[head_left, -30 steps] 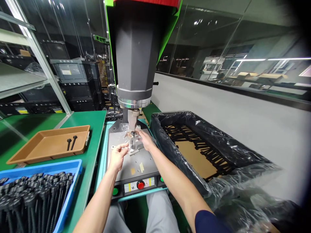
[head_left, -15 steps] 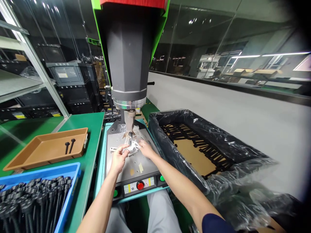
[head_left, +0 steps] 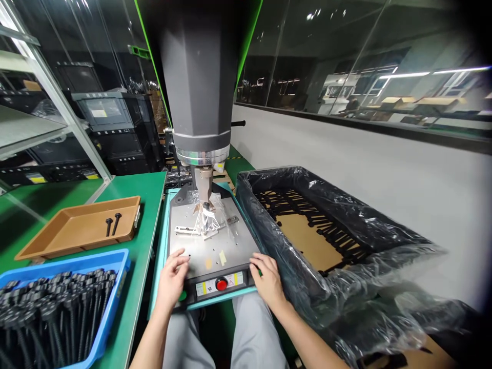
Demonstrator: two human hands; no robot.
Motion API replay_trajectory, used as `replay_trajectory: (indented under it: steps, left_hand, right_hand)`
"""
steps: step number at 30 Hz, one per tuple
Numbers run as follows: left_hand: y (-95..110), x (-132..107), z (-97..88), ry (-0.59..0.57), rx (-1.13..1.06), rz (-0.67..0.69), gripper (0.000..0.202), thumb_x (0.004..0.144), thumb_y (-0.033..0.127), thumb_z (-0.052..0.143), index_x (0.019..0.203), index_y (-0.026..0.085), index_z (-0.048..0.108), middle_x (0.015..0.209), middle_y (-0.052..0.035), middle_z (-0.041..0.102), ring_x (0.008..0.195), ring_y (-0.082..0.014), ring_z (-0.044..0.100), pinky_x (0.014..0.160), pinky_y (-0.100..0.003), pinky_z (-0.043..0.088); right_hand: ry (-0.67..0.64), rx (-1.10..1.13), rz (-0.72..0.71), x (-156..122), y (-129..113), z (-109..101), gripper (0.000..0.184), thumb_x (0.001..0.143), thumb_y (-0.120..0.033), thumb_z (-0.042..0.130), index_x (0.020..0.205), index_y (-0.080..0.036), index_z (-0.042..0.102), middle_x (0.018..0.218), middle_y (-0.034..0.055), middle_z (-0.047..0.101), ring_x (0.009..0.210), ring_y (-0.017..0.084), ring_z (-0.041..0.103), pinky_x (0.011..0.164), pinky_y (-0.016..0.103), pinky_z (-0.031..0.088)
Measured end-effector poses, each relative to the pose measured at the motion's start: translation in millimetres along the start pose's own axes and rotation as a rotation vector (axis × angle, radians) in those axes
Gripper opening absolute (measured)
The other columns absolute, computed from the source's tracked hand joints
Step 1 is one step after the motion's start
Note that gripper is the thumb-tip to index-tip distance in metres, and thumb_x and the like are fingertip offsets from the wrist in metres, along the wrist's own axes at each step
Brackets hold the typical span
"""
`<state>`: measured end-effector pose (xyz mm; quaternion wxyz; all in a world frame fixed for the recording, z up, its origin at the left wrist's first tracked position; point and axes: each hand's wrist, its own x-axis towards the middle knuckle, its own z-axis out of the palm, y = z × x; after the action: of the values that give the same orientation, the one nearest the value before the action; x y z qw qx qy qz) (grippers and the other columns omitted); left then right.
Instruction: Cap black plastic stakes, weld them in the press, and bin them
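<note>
At centre frame, a small metal piece wrapped in crinkled clear film (head_left: pixel 203 221) sits on the grey steel bed plate (head_left: pixel 226 246), directly beneath the press's tapered metal horn (head_left: pixel 202 183). The left hand (head_left: pixel 171 279) and right hand (head_left: pixel 269 279) rest open and empty on the plate's front corners, either side of a round red button (head_left: pixel 221 284). At lower left, a blue plastic bin (head_left: pixel 77 262) holds a heap of long black bolts (head_left: pixel 49 318). Above it, a shallow brown tray (head_left: pixel 69 230) holds two black screws (head_left: pixel 112 224). At right, a crate lined with black plastic sheeting (head_left: pixel 265 225) holds rows of black parts (head_left: pixel 307 220) on cardboard.
</note>
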<state>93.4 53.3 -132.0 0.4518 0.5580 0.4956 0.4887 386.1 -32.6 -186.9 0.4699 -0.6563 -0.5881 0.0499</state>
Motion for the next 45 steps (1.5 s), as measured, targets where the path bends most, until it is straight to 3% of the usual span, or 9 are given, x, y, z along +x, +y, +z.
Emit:
replay_trajectory:
  steps: [3, 5, 8, 11, 15, 21, 29, 45]
  left_hand:
    - [-30, -23, -18.2, 0.299, 0.26, 0.044, 0.029, 0.076, 0.04, 0.063, 0.096, 0.021, 0.069, 0.125, -0.0109, 0.058, 0.117, -0.0293, 0.054, 0.096, -0.044, 0.046]
    - [-49, -35, -24.1, 0.371, 0.455, 0.07, 0.043, 0.076, 0.043, 0.06, 0.112, 0.02, 0.064, 0.13, -0.012, 0.054, 0.122, -0.031, 0.049, 0.104, -0.049, 0.038]
    - [-71, -49, -25.2, 0.253, 0.562, 0.039, 0.066, 0.077, 0.047, 0.06, 0.134, 0.018, 0.048, 0.136, -0.0148, 0.048, 0.122, -0.0323, 0.049, 0.103, -0.05, 0.039]
    - [-86, -58, -25.7, 0.165, 0.501, 0.002, 0.072, 0.08, 0.048, 0.058, 0.143, 0.02, 0.036, 0.141, -0.0148, 0.044, 0.12, -0.0303, 0.052, 0.098, -0.046, 0.046]
    - [-98, -64, -31.6, 0.138, 0.46, 0.086, 0.065, 0.082, 0.045, 0.059, 0.141, 0.023, 0.04, 0.143, -0.0107, 0.043, 0.134, -0.0279, 0.04, 0.112, -0.044, 0.032]
    - [-106, -65, -31.7, 0.187, 0.435, 0.106, 0.062, 0.083, 0.043, 0.059, 0.14, 0.026, 0.043, 0.142, -0.0078, 0.046, 0.133, -0.0267, 0.041, 0.114, -0.043, 0.03]
    - [-107, -67, -30.3, 0.148, 0.465, 0.116, 0.065, 0.086, 0.041, 0.055, 0.145, 0.026, 0.033, 0.147, -0.0086, 0.037, 0.137, -0.0243, 0.035, 0.115, -0.041, 0.028]
    - [-101, -67, -32.7, 0.151, 0.417, 0.098, 0.064, 0.084, 0.041, 0.058, 0.143, 0.027, 0.038, 0.145, -0.0086, 0.041, 0.135, -0.026, 0.039, 0.112, -0.043, 0.031]
  right_hand:
    - [0.073, -0.154, 0.083, -19, 30, -3, 0.041, 0.086, -0.038, 0.053, 0.122, -0.02, 0.06, 0.127, 0.0151, 0.052, 0.119, 0.034, 0.046, 0.101, 0.055, 0.038]
    - [0.028, -0.159, 0.132, -30, 46, 0, 0.054, 0.087, -0.042, 0.051, 0.135, -0.018, 0.048, 0.131, 0.0156, 0.048, 0.122, 0.033, 0.045, 0.102, 0.054, 0.039]
    - [-0.044, -0.105, 0.176, -41, 57, 8, 0.06, 0.09, -0.041, 0.047, 0.144, -0.021, 0.033, 0.135, 0.0131, 0.045, 0.124, 0.03, 0.046, 0.103, 0.048, 0.04]
    - [-0.025, -0.075, 0.197, -43, 58, 10, 0.06, 0.09, -0.042, 0.048, 0.145, -0.024, 0.032, 0.135, 0.0114, 0.045, 0.126, 0.028, 0.045, 0.105, 0.045, 0.039]
    - [-0.016, -0.035, 0.221, -42, 56, 9, 0.06, 0.088, -0.041, 0.05, 0.144, -0.024, 0.034, 0.135, 0.0109, 0.046, 0.125, 0.028, 0.046, 0.105, 0.044, 0.04]
    - [0.041, -0.018, 0.308, -42, 54, 14, 0.06, 0.084, -0.04, 0.053, 0.14, -0.022, 0.041, 0.133, 0.0113, 0.049, 0.123, 0.029, 0.048, 0.104, 0.043, 0.04]
    - [0.028, -0.009, 0.341, -48, 53, 16, 0.063, 0.085, -0.043, 0.052, 0.144, -0.024, 0.036, 0.14, 0.0104, 0.045, 0.128, 0.028, 0.046, 0.104, 0.043, 0.041]
    - [0.011, 0.009, 0.39, -48, 51, 18, 0.066, 0.087, -0.05, 0.047, 0.146, -0.023, 0.033, 0.144, 0.0105, 0.04, 0.131, 0.028, 0.042, 0.106, 0.044, 0.038]
